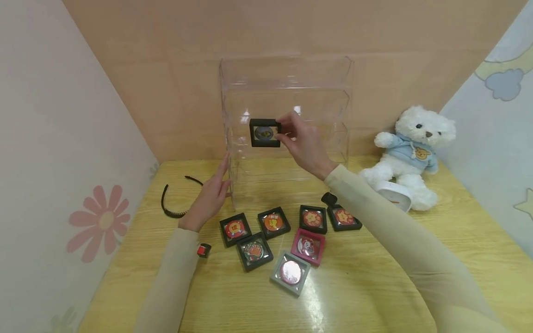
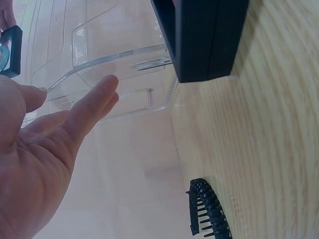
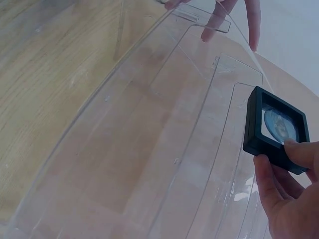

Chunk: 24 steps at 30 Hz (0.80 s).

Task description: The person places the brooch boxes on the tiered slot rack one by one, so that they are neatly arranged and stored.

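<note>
My right hand (image 1: 306,147) pinches the right edge of a small black-framed display case (image 1: 264,133) with a round blue badge inside. It holds the case upright in front of a clear acrylic tiered rack (image 1: 287,86). In the right wrist view, the thumb presses the front of the case and the fingers are behind and below it. My left hand (image 1: 211,193), its fingers straight, rests against the left side of the rack. In the left wrist view that hand (image 2: 45,149) lies along the rack's transparent side panel.
Several black display cases (image 1: 273,222), a pink one (image 1: 308,247) and a grey one (image 1: 290,273) lie on the wooden table (image 1: 233,300). A black toothed headband (image 1: 175,214) is at left. A white teddy bear (image 1: 416,152) sits at right, with a white object (image 1: 393,193) before it.
</note>
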Available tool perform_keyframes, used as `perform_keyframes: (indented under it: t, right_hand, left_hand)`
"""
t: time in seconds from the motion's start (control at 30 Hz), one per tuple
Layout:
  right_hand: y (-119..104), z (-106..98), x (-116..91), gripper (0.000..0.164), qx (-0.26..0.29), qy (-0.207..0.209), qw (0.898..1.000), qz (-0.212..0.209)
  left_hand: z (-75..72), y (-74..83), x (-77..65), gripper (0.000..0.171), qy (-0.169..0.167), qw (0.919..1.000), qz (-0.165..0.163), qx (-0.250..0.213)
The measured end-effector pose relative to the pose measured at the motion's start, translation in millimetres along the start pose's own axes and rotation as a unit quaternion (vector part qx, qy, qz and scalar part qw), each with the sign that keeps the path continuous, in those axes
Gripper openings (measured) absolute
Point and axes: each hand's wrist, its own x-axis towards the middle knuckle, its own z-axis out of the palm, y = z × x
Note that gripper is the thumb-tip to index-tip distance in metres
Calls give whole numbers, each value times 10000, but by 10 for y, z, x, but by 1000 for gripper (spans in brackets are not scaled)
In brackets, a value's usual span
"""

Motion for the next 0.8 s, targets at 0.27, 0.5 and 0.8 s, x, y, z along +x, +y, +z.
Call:
perform_keyframes:
  t: [0.27,0.5,0.8]
  right_hand:
    - [-22,20,85,30,-138,-234,9989,377]
    - [5,53,128,30,-20,-252,9984,513]
    - [30,125,153,30,-162,-334,9971,660]
  left_hand:
    - [28,36,15,77,2,10000,61,-25]
    - [43,60,14,74,-9,10000,46,-6]
    - [40,54,-4,76,32,10000,70,-40]
